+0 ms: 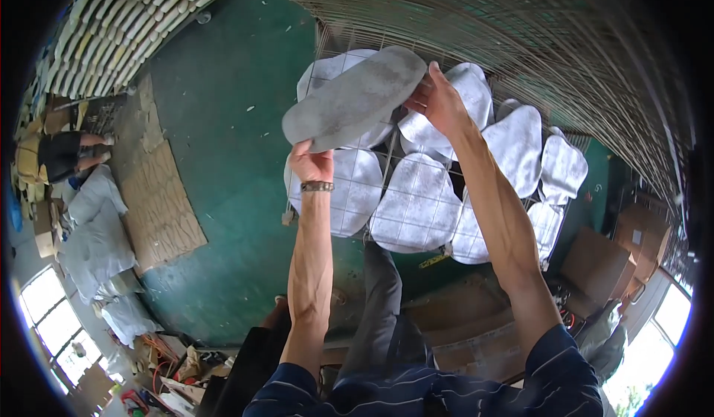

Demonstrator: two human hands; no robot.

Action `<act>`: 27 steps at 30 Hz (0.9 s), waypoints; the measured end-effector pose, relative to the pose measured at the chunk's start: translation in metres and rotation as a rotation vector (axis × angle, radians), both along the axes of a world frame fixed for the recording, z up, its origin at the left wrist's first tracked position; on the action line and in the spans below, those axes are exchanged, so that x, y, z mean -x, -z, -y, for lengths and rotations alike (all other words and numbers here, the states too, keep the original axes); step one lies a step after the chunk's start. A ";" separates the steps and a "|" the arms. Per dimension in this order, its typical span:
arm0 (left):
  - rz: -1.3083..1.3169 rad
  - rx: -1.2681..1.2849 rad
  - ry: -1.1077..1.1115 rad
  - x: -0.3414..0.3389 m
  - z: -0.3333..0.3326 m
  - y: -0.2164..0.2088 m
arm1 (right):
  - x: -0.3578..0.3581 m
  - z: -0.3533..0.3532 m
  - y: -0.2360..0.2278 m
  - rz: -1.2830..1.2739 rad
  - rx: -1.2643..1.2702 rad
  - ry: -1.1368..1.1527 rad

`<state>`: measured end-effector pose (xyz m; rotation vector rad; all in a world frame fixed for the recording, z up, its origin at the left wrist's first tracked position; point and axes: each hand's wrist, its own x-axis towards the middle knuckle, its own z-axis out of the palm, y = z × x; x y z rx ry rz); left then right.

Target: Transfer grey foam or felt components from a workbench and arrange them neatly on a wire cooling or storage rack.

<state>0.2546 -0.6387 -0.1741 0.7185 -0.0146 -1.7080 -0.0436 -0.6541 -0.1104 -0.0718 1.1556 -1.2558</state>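
Observation:
I hold a grey oval sole-shaped sheet [353,97] between both hands, raised over a wire rack shelf [387,157]. My left hand [311,163], with a metal watch on its wrist, grips the sheet's near left end. My right hand [437,101] pinches its right edge. Several pale grey sheets of the same shape [416,201] lie side by side on the wire shelf beneath.
A wire mesh shelf [476,15] spans above and to the right. The green floor [223,105] carries flattened cardboard [160,201]. Stacked pale pieces [126,23] fill the upper left. A seated person [59,153] is at far left; cardboard boxes [602,264] stand at right.

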 end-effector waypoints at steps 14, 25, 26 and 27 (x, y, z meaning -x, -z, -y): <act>0.481 -0.307 0.206 0.060 0.017 0.116 | -0.003 -0.236 0.084 -0.401 -0.435 -0.213; -0.136 0.205 -0.038 0.097 0.136 -0.110 | -0.046 -0.456 0.017 -0.096 -0.652 0.049; -0.171 0.255 -0.010 0.102 0.136 -0.120 | -0.052 -0.460 0.014 -0.094 -0.627 0.054; -0.140 0.273 -0.043 0.104 0.133 -0.126 | -0.057 -0.462 0.012 -0.087 -0.623 0.062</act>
